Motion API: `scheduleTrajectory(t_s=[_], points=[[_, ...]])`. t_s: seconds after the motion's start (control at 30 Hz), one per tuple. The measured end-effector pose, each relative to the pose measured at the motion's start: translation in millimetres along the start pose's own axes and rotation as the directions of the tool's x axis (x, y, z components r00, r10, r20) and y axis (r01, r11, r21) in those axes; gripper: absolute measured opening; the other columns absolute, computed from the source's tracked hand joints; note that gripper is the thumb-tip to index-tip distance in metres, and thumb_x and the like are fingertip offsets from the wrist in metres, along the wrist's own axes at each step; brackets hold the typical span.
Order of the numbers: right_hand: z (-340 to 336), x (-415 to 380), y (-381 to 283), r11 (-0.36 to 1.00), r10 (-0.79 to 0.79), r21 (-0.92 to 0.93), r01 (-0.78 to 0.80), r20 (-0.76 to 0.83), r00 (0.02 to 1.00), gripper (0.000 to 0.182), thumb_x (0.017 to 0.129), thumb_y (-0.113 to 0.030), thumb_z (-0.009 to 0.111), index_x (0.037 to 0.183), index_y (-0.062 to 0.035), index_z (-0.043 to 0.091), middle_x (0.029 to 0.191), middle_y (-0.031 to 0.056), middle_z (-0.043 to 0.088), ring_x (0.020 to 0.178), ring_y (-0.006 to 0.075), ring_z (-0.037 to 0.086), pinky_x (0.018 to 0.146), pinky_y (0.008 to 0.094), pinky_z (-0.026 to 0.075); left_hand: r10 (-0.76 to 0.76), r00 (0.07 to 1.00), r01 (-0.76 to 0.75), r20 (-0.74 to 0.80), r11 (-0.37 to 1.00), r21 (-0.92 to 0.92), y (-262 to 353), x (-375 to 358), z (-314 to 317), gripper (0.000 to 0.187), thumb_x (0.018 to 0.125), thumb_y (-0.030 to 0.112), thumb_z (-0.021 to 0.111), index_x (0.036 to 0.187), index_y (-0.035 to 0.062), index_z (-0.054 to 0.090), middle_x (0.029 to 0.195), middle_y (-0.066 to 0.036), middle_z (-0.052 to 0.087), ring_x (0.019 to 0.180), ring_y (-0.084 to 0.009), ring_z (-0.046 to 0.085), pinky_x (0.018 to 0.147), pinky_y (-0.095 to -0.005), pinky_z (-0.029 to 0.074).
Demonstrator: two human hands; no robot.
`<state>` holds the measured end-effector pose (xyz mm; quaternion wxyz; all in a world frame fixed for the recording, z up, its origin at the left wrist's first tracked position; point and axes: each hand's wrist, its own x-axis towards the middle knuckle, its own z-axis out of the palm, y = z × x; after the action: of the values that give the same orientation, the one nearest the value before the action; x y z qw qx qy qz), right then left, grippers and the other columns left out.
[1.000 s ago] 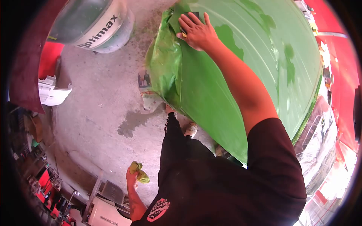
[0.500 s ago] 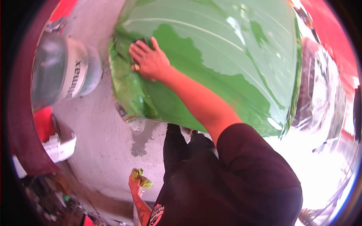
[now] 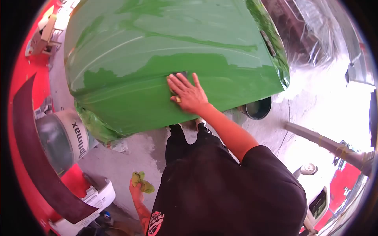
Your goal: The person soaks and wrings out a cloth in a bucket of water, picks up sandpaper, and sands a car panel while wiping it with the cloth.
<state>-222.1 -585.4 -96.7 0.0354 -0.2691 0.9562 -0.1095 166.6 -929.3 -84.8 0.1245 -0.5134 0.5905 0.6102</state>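
A wet, glossy green car hood (image 3: 130, 106) spreads out before me, its far part paler and matte. My right hand (image 3: 189, 94) lies on it near the middle of the front edge, fingers stretched out. Under those fingertips a dark piece of sandpaper (image 3: 182, 73) is pressed to the surface, mostly hidden. Down at my left side, away from the hood, my left hand (image 3: 136, 189) is closed around a crumpled yellow-green cloth (image 3: 144, 183).
A black bucket (image 3: 258, 109) stands below the hood's right front corner. To the left are a large labelled clear container (image 3: 59, 137) and a white bumper part (image 3: 104, 194). Clear plastic sheeting (image 3: 315, 35) hangs at the right, above a metal bar (image 3: 315, 137).
My right hand has slid rightward along the hood with the sandpaper, from near its left edge to the middle. The view has turned too. My left hand still grips the cloth.
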Motion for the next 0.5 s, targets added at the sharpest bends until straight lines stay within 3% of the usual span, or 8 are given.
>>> scheduleTrajectory(t_s=[0.2,0.27,0.33,0.37,0.43,0.5], points=[[-17.5,-97.4,117.7,0.906,0.412,-0.079,-0.416,-0.057,0.909,0.063,0.095,-0.046,0.039,0.15,-0.0199,0.021,0.156,-0.0023,0.02,0.144,0.0188,0.018,0.113,0.06,0.01,0.015,0.995,-0.023,0.1,0.996,0.082,-5.6,-22.3,22.6,0.047,0.076,-0.008,0.052,0.122,0.0021,0.051,0.104,-0.007,0.058,0.092,-0.0192,0.06,0.079,-0.0314,0.051],[-13.6,-126.0,161.3,0.845,0.52,-0.07,-0.531,-0.132,0.844,0.061,0.096,-0.043,0.039,0.15,-0.0198,0.021,0.156,-0.0008,0.02,0.144,0.0196,0.019,0.113,0.0612,0.011,0.011,0.994,-0.022,0.11,0.995,0.095,-3.8,-40.1,41.8,0.046,0.076,-0.008,0.053,0.121,0.0018,0.051,0.102,-0.007,0.059,0.09,-0.0194,0.061,0.077,-0.0314,0.052],[-19.0,-151.5,207.0,0.738,0.655,-0.067,-0.671,-0.164,0.737,0.061,0.096,-0.043,0.039,0.15,-0.0196,0.022,0.156,0.0001,0.02,0.144,0.0209,0.02,0.112,0.0622,0.012,-0.014,0.995,-0.013,0.103,0.967,0.254,5.9,-63.7,63.2,0.045,0.076,-0.008,0.054,0.121,0.0015,0.051,0.1,-0.007,0.059,0.087,-0.0199,0.062,0.076,-0.0312,0.052],[-14.0,-163.3,232.8,0.7,0.691,-0.06,-0.712,-0.195,0.696,0.062,0.096,-0.043,0.04,0.151,-0.0207,0.019,0.157,-0.0005,0.019,0.144,0.0204,0.019,0.111,0.0628,0.012,-0.004,0.995,-0.022,0.097,0.965,0.262,1.1,-68.2,64.8,0.045,0.076,-0.008,0.054,0.121,0.0015,0.051,0.1,-0.007,0.059,0.087,-0.0199,0.062,0.076,-0.0312,0.052],[-23.9,-174.4,251.2,0.72,0.673,-0.074,-0.689,-0.166,0.721,0.063,0.097,-0.044,0.039,0.151,-0.0213,0.017,0.157,-0.0011,0.018,0.144,0.0215,0.018,0.111,0.0628,0.012,0.01,0.996,-0.035,0.091,0.96,0.278,-15.9,-72.2,58.0,0.046,0.076,-0.008,0.055,0.121,0.0021,0.051,0.099,-0.008,0.06,0.086,-0.0203,0.062,0.076,-0.0312,0.052],[-11.3,-167.3,248.2,0.69,0.704,-0.031,-0.723,-0.203,0.681,0.064,0.097,-0.047,0.038,0.151,-0.0217,0.016,0.158,-0.0019,0.015,0.144,0.023,0.018,0.111,0.0624,0.011,0.053,0.996,-0.076,0.067,0.914,0.398,-29.3,-74.8,47.6,0.048,0.077,-0.006,0.057,0.124,0.0031,0.05,0.103,-0.01,0.06,0.088,-0.0209,0.062,0.078,-0.0321,0.052]])
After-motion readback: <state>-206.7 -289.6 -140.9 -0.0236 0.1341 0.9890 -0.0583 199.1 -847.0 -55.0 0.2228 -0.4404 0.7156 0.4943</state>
